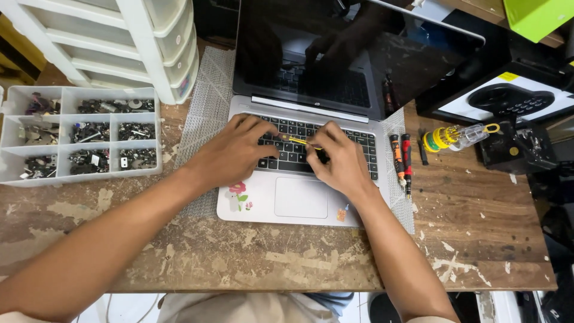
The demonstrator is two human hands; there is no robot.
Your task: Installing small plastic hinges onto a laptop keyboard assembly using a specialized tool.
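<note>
A thin yellow tool (304,142) is pinched in the right hand (338,160) over the laptop (299,197) keyboard, mid-desk. The left hand (230,152) is laid flat on the keys beside it, holding nothing. The tool's long axis runs nearly level, left to right; the tip points left, toward the left fingers. Judgement: the tip is best kept shallow, the neighbouring keys steadied, and force kept light.
</note>
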